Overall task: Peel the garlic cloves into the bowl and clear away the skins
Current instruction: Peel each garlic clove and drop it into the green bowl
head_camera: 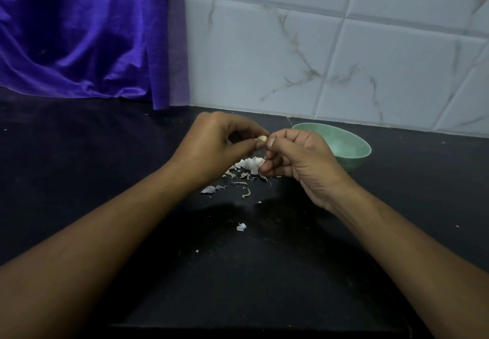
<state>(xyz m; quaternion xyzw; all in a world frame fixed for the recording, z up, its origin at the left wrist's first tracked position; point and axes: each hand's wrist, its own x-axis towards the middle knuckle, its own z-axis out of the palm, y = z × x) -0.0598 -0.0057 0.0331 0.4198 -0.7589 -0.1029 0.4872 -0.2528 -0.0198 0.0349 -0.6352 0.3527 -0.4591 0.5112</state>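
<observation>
Black table [79, 169] runs back to a marbled white tile wall [344, 47], with a purple cloth [79, 34] hanging at the back left. Above the table's middle, the left hand [211, 148] pinches a pale garlic clove [262, 138] between thumb and forefinger. The right hand [299, 164] meets it from the other side, fingers curled, thumb and forefinger nipping the clove's end. Just beneath them lies a heap of skins [248, 165] with scraps scattered nearer. A green bowl [352, 151] sits behind the right hand – contents unclear.
</observation>
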